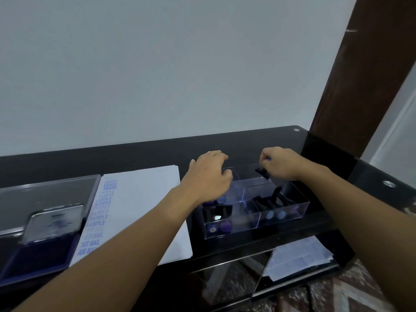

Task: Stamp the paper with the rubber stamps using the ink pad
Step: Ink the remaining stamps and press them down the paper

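Had ink pad open at lower left, just beside the part-stamped paper, handy for dipping. Rested left hand on clear tray rim, fingers loose, likely steadying it; pinched black stamp in right hand above the tray.

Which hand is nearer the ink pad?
Left. The left hand sits over the left side of the clear box, across the paper from the ink pad; the right hand, pinching a stamp, is farther right.
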`<state>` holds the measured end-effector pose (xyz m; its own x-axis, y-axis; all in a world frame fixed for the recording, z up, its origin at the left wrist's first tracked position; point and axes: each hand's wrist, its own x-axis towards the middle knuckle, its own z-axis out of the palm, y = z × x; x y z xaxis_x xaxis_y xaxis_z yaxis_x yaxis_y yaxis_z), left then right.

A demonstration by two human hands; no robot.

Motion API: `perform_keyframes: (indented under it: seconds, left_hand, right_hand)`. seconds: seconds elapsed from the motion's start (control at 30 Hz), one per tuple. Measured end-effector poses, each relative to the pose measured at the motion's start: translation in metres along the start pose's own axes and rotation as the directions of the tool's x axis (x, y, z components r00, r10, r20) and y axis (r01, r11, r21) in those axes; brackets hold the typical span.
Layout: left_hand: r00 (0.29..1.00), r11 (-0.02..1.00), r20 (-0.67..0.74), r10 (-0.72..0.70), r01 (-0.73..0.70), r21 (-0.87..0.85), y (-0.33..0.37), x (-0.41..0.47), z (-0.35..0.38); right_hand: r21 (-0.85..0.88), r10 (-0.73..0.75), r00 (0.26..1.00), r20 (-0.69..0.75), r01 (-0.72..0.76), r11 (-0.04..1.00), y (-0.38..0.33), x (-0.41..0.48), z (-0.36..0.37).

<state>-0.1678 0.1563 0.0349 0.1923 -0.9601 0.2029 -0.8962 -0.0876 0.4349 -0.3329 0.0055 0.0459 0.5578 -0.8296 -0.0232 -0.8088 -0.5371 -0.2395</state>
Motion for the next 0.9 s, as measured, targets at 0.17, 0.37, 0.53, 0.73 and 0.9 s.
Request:
perform_keyframes:
  seconds: [0.17,0.37,0.53,0.73,0.9]
  left_hand:
    - [0.997,0.998,-0.034,-0.067,0.066,-0.024,-0.022,-0.029,-0.025]
    - [0.981,0.987,-0.112,-0.159,0.154,-0.049,-0.054,-0.075,-0.054]
    - [0.960,0.972,-0.152,-0.234,0.228,-0.054,-0.091,-0.113,-0.077]
    - [0.922,0.943,-0.200,-0.331,0.316,-0.101,-0.136,-0.157,-0.102]
    - [0.888,0.917,-0.227,-0.399,0.384,-0.110,-0.163,-0.188,-0.119]
  right_hand:
    - [0.101,-0.033,0.998,-0.062,0.039,0.994,-0.032,-0.014,-0.008]
    - [0.190,-0.135,0.989,-0.068,0.145,0.971,-0.091,-0.034,-0.010]
    - [0.239,-0.216,0.975,-0.046,0.220,0.946,-0.149,-0.048,-0.001]
    - [0.268,-0.327,0.945,0.003,0.314,0.911,-0.220,-0.066,0.018]
    - [0.273,-0.405,0.913,0.049,0.378,0.884,-0.272,-0.076,0.037]
